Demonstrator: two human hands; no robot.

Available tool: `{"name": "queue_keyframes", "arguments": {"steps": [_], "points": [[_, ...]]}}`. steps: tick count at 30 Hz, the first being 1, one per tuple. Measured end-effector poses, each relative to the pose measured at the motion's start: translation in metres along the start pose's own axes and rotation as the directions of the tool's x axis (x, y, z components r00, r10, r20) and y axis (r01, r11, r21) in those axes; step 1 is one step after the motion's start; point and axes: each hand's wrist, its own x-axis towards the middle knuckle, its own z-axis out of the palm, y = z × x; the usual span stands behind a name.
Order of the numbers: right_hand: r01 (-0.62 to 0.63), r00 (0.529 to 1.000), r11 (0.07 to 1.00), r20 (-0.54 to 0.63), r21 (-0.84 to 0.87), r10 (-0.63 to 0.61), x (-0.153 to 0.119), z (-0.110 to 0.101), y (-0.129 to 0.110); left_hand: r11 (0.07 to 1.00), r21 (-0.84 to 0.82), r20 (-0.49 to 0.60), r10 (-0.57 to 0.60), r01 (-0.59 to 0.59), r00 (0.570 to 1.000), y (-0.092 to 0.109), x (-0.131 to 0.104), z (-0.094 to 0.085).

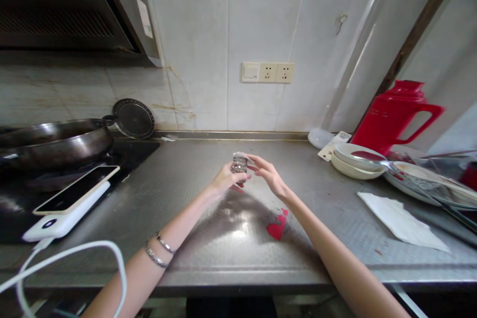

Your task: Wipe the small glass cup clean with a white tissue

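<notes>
Over the middle of the metal counter, my left hand (224, 177) is closed around a small clear glass jar (239, 165). My right hand (271, 175) reaches in from the other side, fingers stretched out and apart, fingertips at the jar's upper edge. Something thin and whitish shows at the jar's top; what it is I cannot make out. A bit of red shows just below the jar. Torn red scraps (276, 228) lie on the counter nearer to me, below my right wrist.
At left, a large pan (55, 144) sits on the stove, with a phone (76, 190) on a white power bank (67, 213) and its cable in front. To the right are a white tissue (400, 221), stacked bowls (356, 166) and a red thermos jug (391, 117).
</notes>
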Motion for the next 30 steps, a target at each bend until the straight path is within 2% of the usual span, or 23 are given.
{"name": "queue_keyframes", "arguments": {"steps": [3,9,11,14,16,18,20,22,25,30], "points": [[0.022,0.997,1.0,0.069,0.014,-0.023,-0.003,0.007,0.001,1.0,-0.001,0.0,-0.005,0.005,1.0,0.002,0.0,-0.003],[0.025,1.0,0.995,-0.006,-0.093,-0.025,-0.005,0.022,0.014,0.999,0.018,0.006,-0.048,0.048,0.999,0.002,-0.002,-0.001],[0.025,0.999,0.993,-0.042,-0.111,-0.03,-0.005,0.023,0.016,0.998,0.041,0.051,-0.048,0.046,0.998,0.003,-0.003,-0.003],[0.019,0.996,0.995,-0.088,-0.095,-0.027,-0.004,0.021,0.015,0.997,0.078,0.186,-0.043,0.029,0.982,0.005,-0.004,-0.011],[-0.021,0.993,0.999,-0.118,-0.033,0.017,-0.003,0.021,0.013,0.993,0.12,0.283,-0.047,0.014,0.958,0.004,-0.003,-0.017],[-0.105,0.984,0.993,-0.14,0.051,0.111,-0.001,0.021,0.01,0.987,0.142,0.325,0.03,-0.08,0.945,0.0,-0.001,-0.02],[-0.179,0.968,0.977,-0.158,0.115,0.196,0.0,0.022,0.005,0.955,0.101,0.298,0.24,-0.28,0.924,-0.006,0.003,-0.019],[-0.203,0.959,0.969,-0.173,0.139,0.225,0.001,0.023,0.0,0.918,0.11,0.234,0.349,-0.381,0.907,-0.012,0.006,-0.016],[-0.197,0.959,0.971,-0.18,0.133,0.219,0.001,0.023,-0.006,0.873,0.225,0.12,0.415,-0.432,0.902,-0.018,0.007,-0.012],[-0.217,0.951,0.963,-0.188,0.161,0.246,0.001,0.023,-0.002,0.824,0.356,0.043,0.457,-0.441,0.888,-0.018,0.007,-0.011]]}}
